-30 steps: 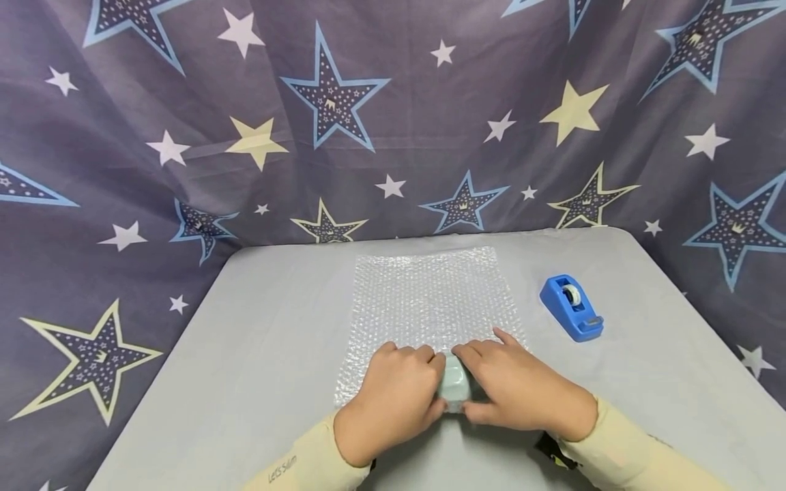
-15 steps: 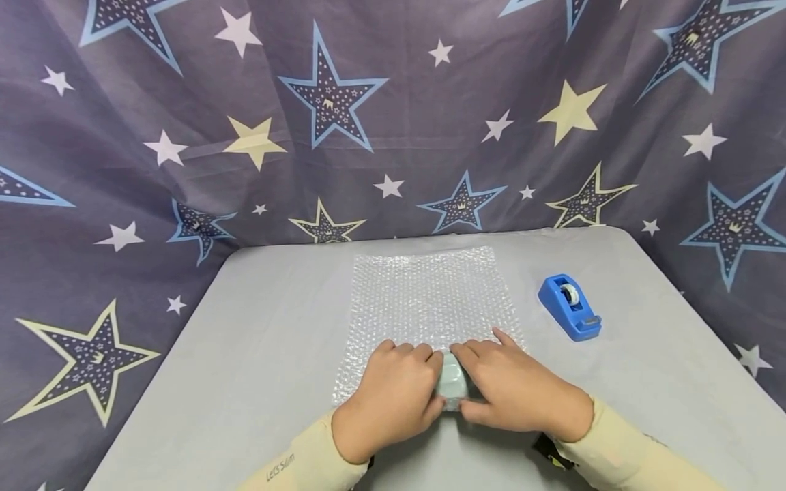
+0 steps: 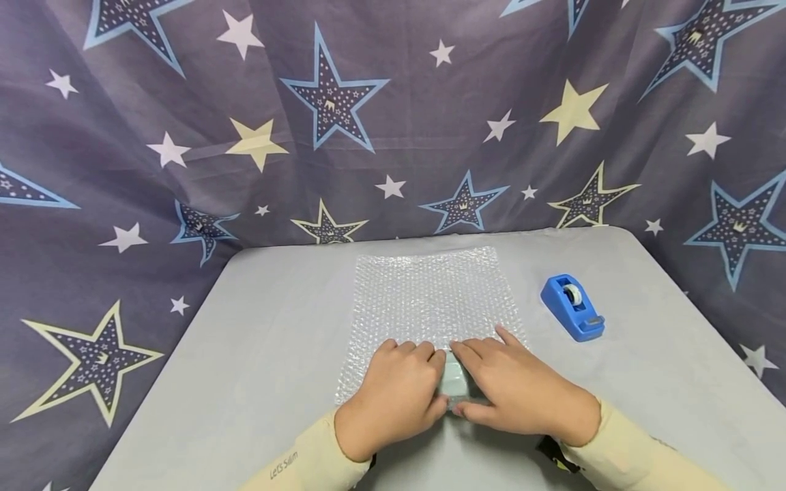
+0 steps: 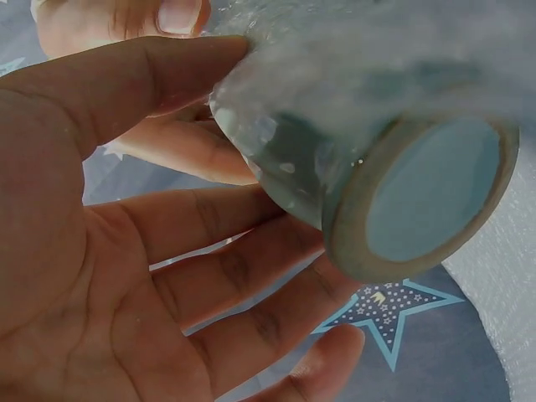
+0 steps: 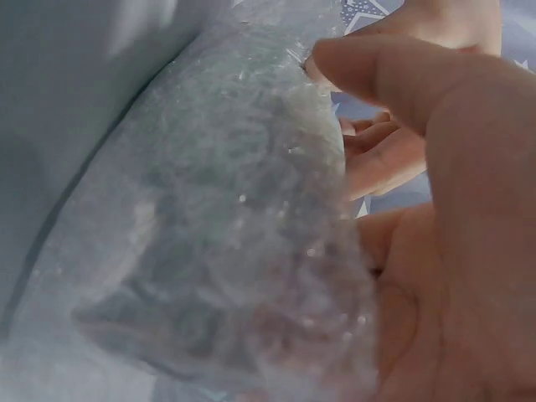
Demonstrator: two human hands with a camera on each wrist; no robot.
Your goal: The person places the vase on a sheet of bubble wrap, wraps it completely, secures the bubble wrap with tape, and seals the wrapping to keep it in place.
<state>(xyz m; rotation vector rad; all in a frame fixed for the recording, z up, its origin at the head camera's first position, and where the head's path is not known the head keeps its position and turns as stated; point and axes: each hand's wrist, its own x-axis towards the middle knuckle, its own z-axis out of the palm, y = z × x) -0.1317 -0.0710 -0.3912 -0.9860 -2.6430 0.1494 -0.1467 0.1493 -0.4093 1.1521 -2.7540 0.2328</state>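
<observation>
A pale green ceramic cup (image 3: 453, 380) lies on its side at the near edge of a bubble wrap sheet (image 3: 430, 293), between both hands. Its round foot ring (image 4: 343, 222) and bare base show in the left wrist view, with clear wrap over its upper side. My left hand (image 3: 399, 390) grips the cup's left end, thumb on the near side and fingers on the far side. My right hand (image 3: 518, 387) holds the other end, fingers over the top and thumb in front. In the right wrist view, blurred bubble wrap (image 5: 226, 193) covers that end.
A blue tape dispenser (image 3: 572, 308) with a roll in it stands on the grey tabletop (image 3: 276, 327), right of the wrap. Dark star-patterned cloth (image 3: 399, 123) hangs behind and beside the table.
The right thumb has shifted slightly left across the near side of the cup. Otherwise both hands, the cup and the bubble wrap stay nearly in place.
</observation>
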